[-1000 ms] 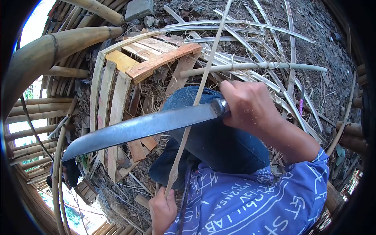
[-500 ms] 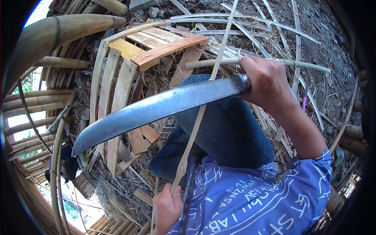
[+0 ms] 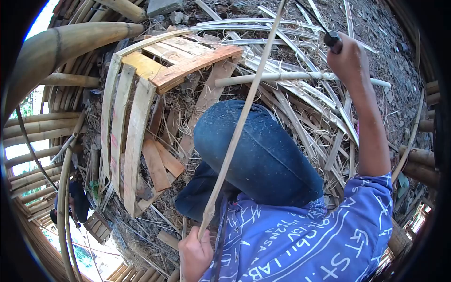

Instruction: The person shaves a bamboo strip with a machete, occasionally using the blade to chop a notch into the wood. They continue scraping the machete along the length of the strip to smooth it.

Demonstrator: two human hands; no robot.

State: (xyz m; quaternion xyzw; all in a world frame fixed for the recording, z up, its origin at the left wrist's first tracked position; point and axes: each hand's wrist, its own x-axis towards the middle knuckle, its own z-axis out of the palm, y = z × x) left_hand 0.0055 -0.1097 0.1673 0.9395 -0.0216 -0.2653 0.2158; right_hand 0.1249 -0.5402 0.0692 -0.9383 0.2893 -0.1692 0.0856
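Note:
My left hand (image 3: 195,251), low in the view, is closed round the lower part of a long, thin bamboo strip (image 3: 240,124). From there the strip slants up across my bent, jeans-clad knee (image 3: 277,155) and leaves through the top edge. A knot shows on it just above my fingers. At the upper right, my right hand (image 3: 348,58) grips a machete (image 3: 334,42) by its dark handle. Its blade is seen nearly edge-on as a thin dark line running up and left, and its tip is out of view.
A slatted wooden crate (image 3: 141,96) lies left of my knee. A round pale bamboo rod (image 3: 286,76) lies beyond it, among many split strips (image 3: 300,108) and shavings. Bamboo poles (image 3: 44,120) form a wall at left, with another person (image 3: 77,202) lower left.
My right hand has swung the machete up and to the right, away from the strip; its broad blade has turned edge-on. My left hand keeps its hold on the strip.

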